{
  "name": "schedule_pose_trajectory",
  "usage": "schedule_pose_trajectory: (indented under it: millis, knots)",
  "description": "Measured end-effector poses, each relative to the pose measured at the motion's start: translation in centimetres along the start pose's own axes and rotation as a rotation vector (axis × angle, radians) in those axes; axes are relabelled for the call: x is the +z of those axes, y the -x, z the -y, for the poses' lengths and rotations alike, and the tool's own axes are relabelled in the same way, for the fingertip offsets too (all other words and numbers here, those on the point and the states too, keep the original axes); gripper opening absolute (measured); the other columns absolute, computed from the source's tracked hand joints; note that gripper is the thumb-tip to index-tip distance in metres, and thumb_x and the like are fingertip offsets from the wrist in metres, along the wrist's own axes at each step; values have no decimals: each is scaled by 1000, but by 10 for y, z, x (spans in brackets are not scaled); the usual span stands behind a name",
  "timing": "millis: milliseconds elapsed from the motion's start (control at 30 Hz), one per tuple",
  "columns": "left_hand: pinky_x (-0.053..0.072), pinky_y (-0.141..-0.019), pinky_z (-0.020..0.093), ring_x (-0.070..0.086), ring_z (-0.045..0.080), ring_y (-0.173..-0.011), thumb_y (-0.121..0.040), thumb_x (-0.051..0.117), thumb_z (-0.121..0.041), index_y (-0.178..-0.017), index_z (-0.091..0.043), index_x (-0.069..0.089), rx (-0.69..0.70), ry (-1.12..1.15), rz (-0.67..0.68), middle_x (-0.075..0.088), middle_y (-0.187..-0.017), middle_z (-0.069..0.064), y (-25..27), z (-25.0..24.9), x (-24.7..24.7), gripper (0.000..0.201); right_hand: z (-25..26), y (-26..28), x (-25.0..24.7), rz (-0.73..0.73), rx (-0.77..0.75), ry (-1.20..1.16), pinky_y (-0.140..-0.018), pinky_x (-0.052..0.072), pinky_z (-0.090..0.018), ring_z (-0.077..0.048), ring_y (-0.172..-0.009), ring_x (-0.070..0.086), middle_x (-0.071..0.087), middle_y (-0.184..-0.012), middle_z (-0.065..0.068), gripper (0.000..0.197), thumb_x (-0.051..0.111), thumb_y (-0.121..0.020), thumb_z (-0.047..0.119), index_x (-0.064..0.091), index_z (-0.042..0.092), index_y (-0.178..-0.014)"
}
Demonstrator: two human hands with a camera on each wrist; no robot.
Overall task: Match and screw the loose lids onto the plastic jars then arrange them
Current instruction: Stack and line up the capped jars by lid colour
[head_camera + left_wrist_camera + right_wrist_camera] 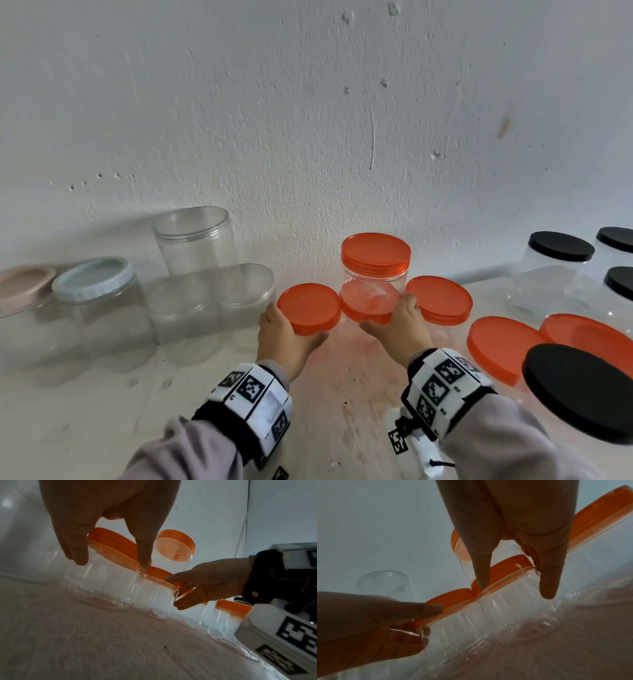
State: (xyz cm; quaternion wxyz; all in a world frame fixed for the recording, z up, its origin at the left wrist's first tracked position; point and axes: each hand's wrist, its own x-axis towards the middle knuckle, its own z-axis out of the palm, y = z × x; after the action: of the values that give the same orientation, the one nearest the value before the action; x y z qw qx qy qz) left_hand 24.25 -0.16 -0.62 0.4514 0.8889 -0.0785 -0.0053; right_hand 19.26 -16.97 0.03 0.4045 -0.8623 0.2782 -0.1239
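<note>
Two short clear jars with orange lids stand side by side on the counter. My left hand grips the left jar, thumb near me and fingers on the far side; in the left wrist view its fingers straddle that jar. My right hand grips the right jar, on whose lid another orange-lidded jar stands stacked. In the right wrist view my right hand spans its jar, which touches the left jar.
Several more orange-lidded jars and black-lidded jars crowd the right. A black lid sits near right. At the left stand lidless clear jars, a blue-lidded jar and a pink lid. The wall is just behind.
</note>
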Motion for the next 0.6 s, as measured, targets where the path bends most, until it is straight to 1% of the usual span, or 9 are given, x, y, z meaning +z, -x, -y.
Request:
schedule_pose_trajectory:
  millis: [100, 200, 267, 367, 500, 600]
  knots:
    - [37, -106, 42, 42, 34, -126, -74, 80, -30, -145, -5, 17, -44, 63, -31, 33, -141, 18, -6, -4, 9, 98, 5, -8, 3, -6, 18, -27, -101, 34, -33, -31, -127, 38, 35, -139, -20, 80, 74, -81, 23, 22, -4, -136]
    - [35, -105, 38, 41, 32, -128, -79, 76, -28, -147, -4, 14, -67, 104, -71, 32, -142, 17, -12, -9, 18, 94, 11, -18, 7, -21, 30, -21, -97, 36, -35, -32, -125, 42, 38, -137, -20, 77, 74, -81, 23, 25, -4, -134]
    - [34, -105, 37, 39, 32, -128, -82, 73, -27, -147, -3, 13, -75, 116, -88, 31, -142, 18, -16, -11, 23, 92, 14, -24, 9, -33, 37, -15, -95, 38, -35, -32, -123, 44, 39, -136, -20, 74, 74, -82, 24, 26, -4, -132]
    - [34, -104, 36, 39, 34, -128, -86, 67, -25, -147, 0, 11, -90, 123, -112, 28, -143, 21, -21, -15, 30, 86, 16, -33, 12, -47, 33, -5, -94, 39, -36, -32, -121, 45, 41, -135, -20, 72, 72, -83, 25, 28, -4, -132]
    - [33, -103, 37, 39, 36, -129, -95, 54, -22, -148, 2, 4, -132, 147, -127, 23, -146, 23, -26, -21, 36, 77, 18, -42, 18, -63, 5, 37, -84, 40, -30, -31, -116, 49, 43, -131, -21, 64, 68, -87, 25, 30, -5, -129]
    - [32, -104, 35, 37, 36, -131, -97, 49, -23, -148, 3, -2, -151, 153, -112, 20, -148, 23, -27, -24, 38, 76, 19, -46, 23, -71, 0, 49, -77, 36, -27, -33, -114, 52, 44, -130, -21, 60, 65, -89, 26, 31, -5, -127]
